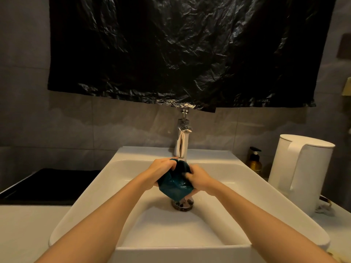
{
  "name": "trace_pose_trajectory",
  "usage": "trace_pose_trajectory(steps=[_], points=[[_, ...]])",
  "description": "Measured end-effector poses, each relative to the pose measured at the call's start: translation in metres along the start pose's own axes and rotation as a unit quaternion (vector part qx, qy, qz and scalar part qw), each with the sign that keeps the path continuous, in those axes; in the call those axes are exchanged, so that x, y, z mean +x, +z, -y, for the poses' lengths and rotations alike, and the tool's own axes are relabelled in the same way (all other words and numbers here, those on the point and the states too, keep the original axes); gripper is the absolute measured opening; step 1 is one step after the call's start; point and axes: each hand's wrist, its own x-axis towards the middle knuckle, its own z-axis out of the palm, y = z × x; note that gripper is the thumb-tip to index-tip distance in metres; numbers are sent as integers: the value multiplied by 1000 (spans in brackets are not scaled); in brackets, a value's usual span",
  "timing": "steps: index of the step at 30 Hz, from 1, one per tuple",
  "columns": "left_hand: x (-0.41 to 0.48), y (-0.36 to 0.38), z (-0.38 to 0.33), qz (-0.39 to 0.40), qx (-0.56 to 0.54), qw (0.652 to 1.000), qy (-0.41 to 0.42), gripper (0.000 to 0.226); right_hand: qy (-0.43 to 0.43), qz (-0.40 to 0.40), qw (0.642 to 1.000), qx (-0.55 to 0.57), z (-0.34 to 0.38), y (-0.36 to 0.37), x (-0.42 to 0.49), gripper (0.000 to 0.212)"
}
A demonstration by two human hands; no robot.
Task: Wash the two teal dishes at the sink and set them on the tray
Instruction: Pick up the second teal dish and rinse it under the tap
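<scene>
**Sink station: one teal dish held under the tap**

Dish: One teal dish (173, 187) sits at the centre of the frame, held above the basin of the sink (91, 202). It is clear of the basin floor and directly over the drain (182, 204). It is tilted, with its upper edge close under the spout of the tap (182, 141). Its surface shines wet.

Left hand: The left hand (161, 168) grips the upper left edge of the dish, with fingers curled over the rim.

Right hand: The right hand (200, 178) holds the right side of the dish, with fingertips bent onto its surface. This hand is slightly blurred, so the thumb position cannot be told.

Water: A pale streak runs from the spout down to the top of the dish. It looks like running water, but this cannot be confirmed.

Surroundings:
- The white sink rests on a white tabletop (20, 234), which shows at lower left.
- A black panel (47, 184) lies flat at left of the sink, just beside its rim. Whether it is the tray cannot be told.
- At right of the sink stand an amber pump bottle (255, 163) and, nearer the camera, a white kettle (300, 173), both upright and apart from each other.
- A crumpled black plastic sheet (190, 54) hangs on the grey tiled wall across the upper frame. Its lower edge overlaps the top of the tap.
</scene>
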Motion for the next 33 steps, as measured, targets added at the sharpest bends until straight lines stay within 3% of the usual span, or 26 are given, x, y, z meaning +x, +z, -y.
trace_pose_trajectory(steps=[3, 5, 7, 10, 13, 16, 20, 22, 24, 26, 29, 33], points=[[1, -1, -2, 5, -46, 999, 20, 13, 41, -10, 997, 64, 1, 0, 0, 18], [4, 0, 1, 19, -83, 995, 51, 40, 79, -13, 988, 135, 4, -1, -2, 17], [4, 4, 3, 29, -95, 992, 76, 52, 117, -14, 972, 202, 5, 0, -4, 18], [5, 4, 7, -19, -80, 991, 102, 37, 107, 22, 967, 232, 3, 1, 0, 22], [5, -1, 8, -42, -65, 991, 105, 27, 73, -3, 986, 147, 0, -1, 2, 24], [3, 0, 7, -14, -25, 996, 90, 30, 67, -82, 992, 68, -8, -7, 2, 9], [2, 4, 6, -1, -15, 997, 81, 32, 27, -97, 993, -65, -12, -9, 2, 10], [3, 3, 5, -11, -27, 996, 80, 31, 5, -54, 997, -58, -9, -8, 2, 12], [2, 2, 4, -15, -25, 997, 77, 29, -20, 8, 1000, -11, -7, -7, 4, 34], [2, 2, 4, -6, -10, 997, 75, 27, -43, -6, 999, -32, -8, -6, 3, 45], [0, 3, 3, 20, 14, 998, 65, 24, -63, -73, 988, -117, -9, -6, 0, 21], [1, 2, 3, 8, 20, 998, 51, 19, -57, -42, 987, -147, -7, -7, 2, 23]])
